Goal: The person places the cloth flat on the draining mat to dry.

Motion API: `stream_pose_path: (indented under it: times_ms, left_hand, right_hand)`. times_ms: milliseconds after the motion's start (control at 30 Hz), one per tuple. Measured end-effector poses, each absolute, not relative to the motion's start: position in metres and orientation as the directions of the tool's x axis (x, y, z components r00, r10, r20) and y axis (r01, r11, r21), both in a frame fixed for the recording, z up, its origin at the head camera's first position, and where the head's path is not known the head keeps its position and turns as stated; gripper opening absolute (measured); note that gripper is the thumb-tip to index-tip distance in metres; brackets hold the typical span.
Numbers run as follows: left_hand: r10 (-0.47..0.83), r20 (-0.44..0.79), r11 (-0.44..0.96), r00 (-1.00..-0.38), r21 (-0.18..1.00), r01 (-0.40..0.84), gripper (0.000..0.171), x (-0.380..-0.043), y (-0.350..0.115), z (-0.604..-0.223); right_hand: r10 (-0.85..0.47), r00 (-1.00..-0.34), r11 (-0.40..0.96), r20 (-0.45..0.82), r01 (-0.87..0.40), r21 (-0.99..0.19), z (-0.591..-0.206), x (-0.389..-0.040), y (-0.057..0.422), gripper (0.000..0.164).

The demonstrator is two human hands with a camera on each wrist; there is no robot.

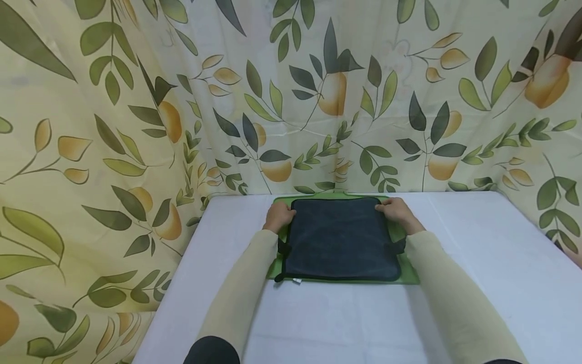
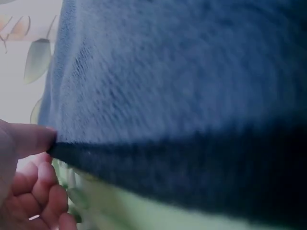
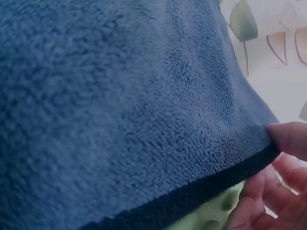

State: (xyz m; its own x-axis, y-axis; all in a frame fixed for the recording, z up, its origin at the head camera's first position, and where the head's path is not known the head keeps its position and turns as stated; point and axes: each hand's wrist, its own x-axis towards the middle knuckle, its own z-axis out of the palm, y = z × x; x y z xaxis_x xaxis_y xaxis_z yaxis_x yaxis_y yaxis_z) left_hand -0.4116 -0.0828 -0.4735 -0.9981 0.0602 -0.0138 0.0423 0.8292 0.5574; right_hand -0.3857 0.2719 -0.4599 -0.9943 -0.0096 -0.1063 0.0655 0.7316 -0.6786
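A dark blue-grey, fuzzy towel (image 1: 341, 240) with a black edge is stretched flat between the two hands in the head view. At its far left corner the left hand (image 1: 279, 216) pinches the edge between thumb and fingers. The right hand (image 1: 396, 210) pinches the far right corner the same way. Beneath the towel lies a green board (image 1: 410, 273), its rim showing on every side. In the left wrist view the thumb presses on the towel's pile (image 2: 144, 86), other fingers curled under. The right wrist view has a similar pinch on the towel's corner (image 3: 192, 120).
The board rests near the far edge of a table with a white cloth (image 1: 336, 323). Behind and to the left hangs a leaf-and-fruit patterned curtain (image 1: 300, 126). A small white tag (image 1: 297, 280) sticks out at the towel's near edge. Part of another person's hand (image 1: 575, 258) shows at far right.
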Motion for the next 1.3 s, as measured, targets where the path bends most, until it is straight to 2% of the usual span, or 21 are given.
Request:
stream_pose_path:
  times_ms: [100, 333, 533, 900, 1100, 1300]
  left_hand:
    - [0.047, -0.005, 0.829, -0.999, 0.558, 0.037, 0.052, -0.414, -0.082, -0.472]
    - [-0.056, 0.099, 0.775, -0.993, 0.632, 0.019, 0.012, -0.415, -0.081, -0.464]
    - [-0.084, 0.081, 0.726, -0.993, 0.688, -0.005, 0.013, -0.417, -0.082, -0.468]
    - [-0.048, 0.056, 0.736, -0.997, 0.677, 0.003, 0.014, -0.413, -0.086, -0.476]
    - [0.003, 0.045, 0.758, -0.999, 0.651, 0.032, 0.021, -0.405, -0.092, -0.476]
    - [0.072, 0.037, 0.774, -0.997, 0.628, 0.080, 0.030, -0.389, -0.103, -0.478]
  right_hand:
    - [0.044, -0.996, 0.721, -0.079, 0.086, -0.688, -0.460, -0.387, 0.272, 0.028]
    - [0.100, -0.995, 0.688, -0.026, 0.088, -0.720, -0.450, -0.387, 0.270, 0.033]
    - [0.138, -0.990, 0.688, 0.014, 0.086, -0.721, -0.452, -0.391, 0.267, 0.036]
    - [0.089, -0.994, 0.735, -0.061, 0.106, -0.670, -0.460, -0.387, 0.272, 0.042]
    - [0.023, -0.994, 0.741, -0.104, 0.087, -0.666, -0.461, -0.377, 0.279, 0.036]
    - [-0.058, -0.985, 0.760, -0.160, 0.061, -0.647, -0.460, -0.352, 0.286, 0.038]
